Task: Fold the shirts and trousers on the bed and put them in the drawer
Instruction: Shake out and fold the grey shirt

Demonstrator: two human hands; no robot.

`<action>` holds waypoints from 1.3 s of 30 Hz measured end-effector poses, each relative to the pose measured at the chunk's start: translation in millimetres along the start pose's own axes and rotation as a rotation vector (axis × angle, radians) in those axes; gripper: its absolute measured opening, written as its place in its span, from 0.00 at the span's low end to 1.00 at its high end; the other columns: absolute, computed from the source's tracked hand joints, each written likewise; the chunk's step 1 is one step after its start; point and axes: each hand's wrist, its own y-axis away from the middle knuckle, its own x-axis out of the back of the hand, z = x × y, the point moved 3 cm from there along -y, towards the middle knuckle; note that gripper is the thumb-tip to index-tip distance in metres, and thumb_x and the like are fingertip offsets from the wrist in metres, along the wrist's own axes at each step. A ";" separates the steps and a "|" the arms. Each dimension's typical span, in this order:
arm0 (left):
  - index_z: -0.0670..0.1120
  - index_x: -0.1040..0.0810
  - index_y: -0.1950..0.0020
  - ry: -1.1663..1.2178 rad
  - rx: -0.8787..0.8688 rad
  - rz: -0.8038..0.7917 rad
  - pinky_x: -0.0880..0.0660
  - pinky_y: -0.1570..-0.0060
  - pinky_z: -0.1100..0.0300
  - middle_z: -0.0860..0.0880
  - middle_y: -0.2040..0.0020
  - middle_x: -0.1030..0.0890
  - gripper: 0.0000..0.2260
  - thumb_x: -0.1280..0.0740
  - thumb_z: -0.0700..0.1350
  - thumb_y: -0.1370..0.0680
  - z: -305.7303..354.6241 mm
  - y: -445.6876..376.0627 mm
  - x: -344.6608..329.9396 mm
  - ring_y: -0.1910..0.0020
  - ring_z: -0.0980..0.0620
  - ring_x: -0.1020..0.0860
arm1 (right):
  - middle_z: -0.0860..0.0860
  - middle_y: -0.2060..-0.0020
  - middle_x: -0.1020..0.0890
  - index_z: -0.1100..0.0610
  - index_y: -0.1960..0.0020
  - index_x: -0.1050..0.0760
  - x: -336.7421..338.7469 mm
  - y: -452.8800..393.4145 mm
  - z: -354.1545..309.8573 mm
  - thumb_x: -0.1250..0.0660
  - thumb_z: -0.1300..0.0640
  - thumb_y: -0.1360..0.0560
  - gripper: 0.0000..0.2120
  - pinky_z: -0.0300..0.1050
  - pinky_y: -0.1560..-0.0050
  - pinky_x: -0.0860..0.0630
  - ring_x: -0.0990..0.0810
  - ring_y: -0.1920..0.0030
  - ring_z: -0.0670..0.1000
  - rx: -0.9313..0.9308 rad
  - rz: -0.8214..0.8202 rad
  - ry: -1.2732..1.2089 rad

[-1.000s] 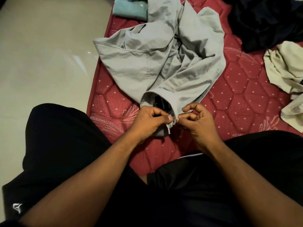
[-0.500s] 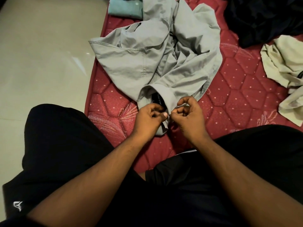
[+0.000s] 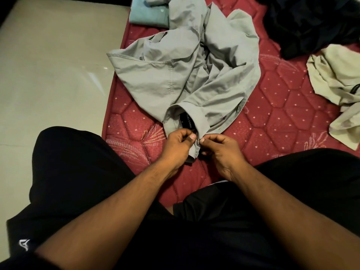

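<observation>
A crumpled grey shirt lies on the red quilted mattress, its collar with a black label turned towards me. My left hand pinches the left side of the collar front. My right hand pinches the right side, thumb to fingertip. The two hands almost touch at the collar's closure; a button there is hidden by the fingers.
A folded teal shirt sits at the mattress's far left edge. A dark garment pile lies far right, a cream garment at the right. Pale tiled floor is left of the mattress. My knees in black shorts frame the near edge.
My hands stay at the collar, fingers shifting slightly closer together. The view has drifted a little; the shirt itself lies as before.
</observation>
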 end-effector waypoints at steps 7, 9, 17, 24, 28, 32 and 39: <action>0.45 0.24 0.61 -0.110 -0.074 0.081 0.30 0.68 0.67 0.52 0.68 0.24 0.10 0.34 0.33 0.22 -2.1 -0.5 1.5 0.72 0.63 0.29 | 0.50 0.75 0.19 0.60 0.66 0.18 -5.0 6.5 -7.0 0.26 0.68 0.31 0.07 0.36 0.72 0.29 0.25 0.75 0.44 0.167 0.008 0.284; 0.44 0.22 0.62 -0.133 -0.082 0.113 0.29 0.70 0.67 0.51 0.69 0.24 0.10 0.33 0.33 0.23 -1.9 -1.1 1.7 0.73 0.64 0.28 | 0.49 0.75 0.20 0.56 0.69 0.19 -4.9 4.4 -6.6 0.26 0.67 0.31 0.10 0.38 0.71 0.30 0.26 0.74 0.45 0.238 0.051 0.404; 0.43 0.17 0.61 0.011 -0.038 0.052 0.30 0.65 0.68 0.44 0.63 0.19 0.07 0.31 0.37 0.24 8.7 7.1 -3.3 0.64 0.55 0.26 | 0.49 0.68 0.23 0.55 0.68 0.23 -2.3 -6.6 -11.1 0.27 0.63 0.33 0.08 0.37 0.62 0.30 0.25 0.66 0.45 0.446 0.209 0.684; 0.38 0.27 0.64 -0.032 -0.006 0.150 0.39 0.72 0.60 0.44 0.71 0.32 0.12 0.32 0.39 0.22 -3.8 -8.1 0.1 0.73 0.55 0.36 | 0.44 0.65 0.23 0.56 0.63 0.18 -8.7 -0.9 -4.2 0.25 0.61 0.32 0.04 0.28 0.59 0.32 0.25 0.63 0.41 0.619 0.192 0.819; 0.36 0.28 0.62 -0.062 0.034 0.182 0.22 0.72 0.44 0.41 0.68 0.29 0.13 0.34 0.42 0.20 -16.9 -12.1 -1.5 0.71 0.47 0.28 | 0.45 0.64 0.21 0.57 0.61 0.18 -10.3 2.3 -5.1 0.24 0.60 0.32 0.03 0.29 0.58 0.30 0.23 0.61 0.44 0.693 0.188 0.853; 0.33 0.28 0.60 -0.079 -0.004 0.203 0.28 0.67 0.52 0.43 0.67 0.28 0.12 0.36 0.40 0.20 -18.6 -13.7 -1.1 0.67 0.51 0.31 | 0.49 0.62 0.17 0.57 0.59 0.17 -13.0 6.5 -4.1 0.25 0.61 0.31 0.02 0.37 0.56 0.26 0.21 0.59 0.46 0.737 0.170 0.873; 0.44 0.29 0.65 -0.097 -0.046 0.111 0.32 0.67 0.58 0.45 0.68 0.26 0.14 0.35 0.40 0.20 -10.1 -11.4 4.4 0.67 0.52 0.31 | 0.50 0.73 0.18 0.59 0.65 0.18 -14.3 5.3 -2.4 0.27 0.67 0.31 0.06 0.38 0.68 0.28 0.23 0.72 0.45 0.164 0.106 0.219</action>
